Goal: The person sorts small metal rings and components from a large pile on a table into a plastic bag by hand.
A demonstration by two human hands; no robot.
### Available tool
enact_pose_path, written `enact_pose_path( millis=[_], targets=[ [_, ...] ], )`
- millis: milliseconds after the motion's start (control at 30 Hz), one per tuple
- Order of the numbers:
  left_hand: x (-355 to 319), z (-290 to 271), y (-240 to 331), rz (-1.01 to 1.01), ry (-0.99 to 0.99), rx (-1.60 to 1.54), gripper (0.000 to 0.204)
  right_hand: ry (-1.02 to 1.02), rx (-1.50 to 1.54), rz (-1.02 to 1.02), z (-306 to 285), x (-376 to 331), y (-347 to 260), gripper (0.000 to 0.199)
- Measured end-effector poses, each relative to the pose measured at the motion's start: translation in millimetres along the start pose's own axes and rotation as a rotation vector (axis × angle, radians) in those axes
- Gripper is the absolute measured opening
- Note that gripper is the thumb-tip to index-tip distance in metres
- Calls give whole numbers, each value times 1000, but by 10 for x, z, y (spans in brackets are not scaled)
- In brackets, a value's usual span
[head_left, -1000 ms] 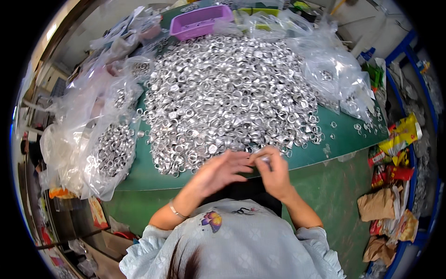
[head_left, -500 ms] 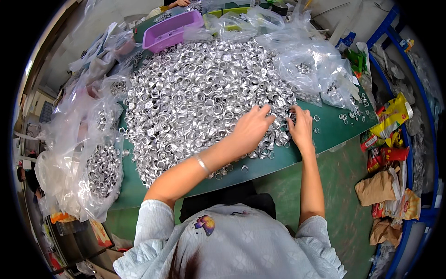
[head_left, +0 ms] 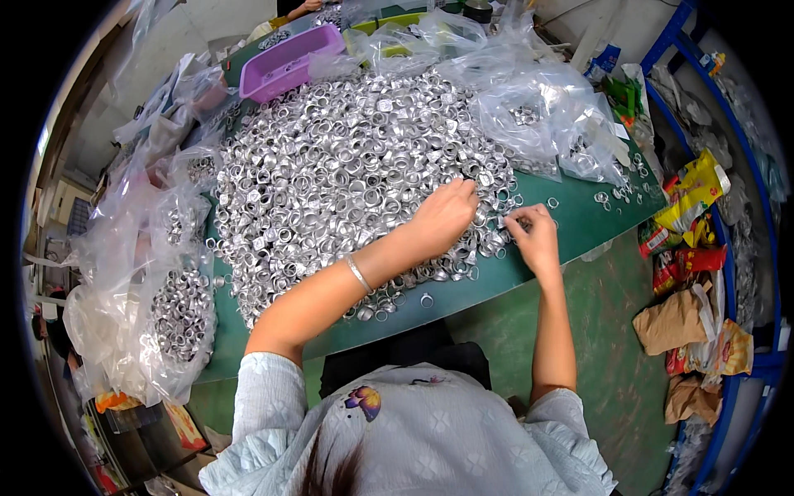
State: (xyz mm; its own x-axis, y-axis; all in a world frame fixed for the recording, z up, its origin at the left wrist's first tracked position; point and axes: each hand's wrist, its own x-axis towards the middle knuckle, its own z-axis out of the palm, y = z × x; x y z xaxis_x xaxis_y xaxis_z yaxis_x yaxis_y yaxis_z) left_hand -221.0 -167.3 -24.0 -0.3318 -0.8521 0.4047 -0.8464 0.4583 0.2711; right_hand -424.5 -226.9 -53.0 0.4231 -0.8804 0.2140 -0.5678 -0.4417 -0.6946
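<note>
A wide heap of silvery metal rings [head_left: 347,178] covers much of the green table [head_left: 488,293]. My left hand [head_left: 447,215], below a wrist with a silver bangle [head_left: 358,274], lies over the heap's right part with its fingers curled down. Whatever its fingertips pinch is hidden. Beside the heap's right edge, my right hand [head_left: 538,238] is closed, thumb and fingers bent around a few small rings that show between them. A loose ring [head_left: 552,202] lies just beyond the right hand, and another [head_left: 427,300] sits near the table's front edge.
Clear plastic bags holding rings stand at the left [head_left: 180,314] and back right [head_left: 538,103]. Behind the heap are a purple basin [head_left: 289,62] and a yellow-green basin [head_left: 385,25]. Blue shelving [head_left: 685,124] with packages runs along the right. Another person's hand [head_left: 304,8] shows at the far edge.
My left hand has drawn slightly back over the heap. My right hand has moved a little left and nearer me, its fingers now more closed around small rings. The whole view has shifted slightly.
</note>
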Motion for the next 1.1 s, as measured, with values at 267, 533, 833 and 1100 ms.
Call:
enact_pose_path(
  millis=[267,533,833,1100],
  targets=[
    [37,23,-18,-57,70,-189,14,-28,-451,-75,105,28,-240,21],
    [-26,-321,-13,-657,189,-2034,16,13,1241,378,-43,112,34,13],
    [39,-30,-24,-436,25,-1015,15,-99,452,169,-152,-155,-142,14],
    [244,65,161,-82,-270,186,15,-81,-291,9,20,-213,-209,12]
  ],
)
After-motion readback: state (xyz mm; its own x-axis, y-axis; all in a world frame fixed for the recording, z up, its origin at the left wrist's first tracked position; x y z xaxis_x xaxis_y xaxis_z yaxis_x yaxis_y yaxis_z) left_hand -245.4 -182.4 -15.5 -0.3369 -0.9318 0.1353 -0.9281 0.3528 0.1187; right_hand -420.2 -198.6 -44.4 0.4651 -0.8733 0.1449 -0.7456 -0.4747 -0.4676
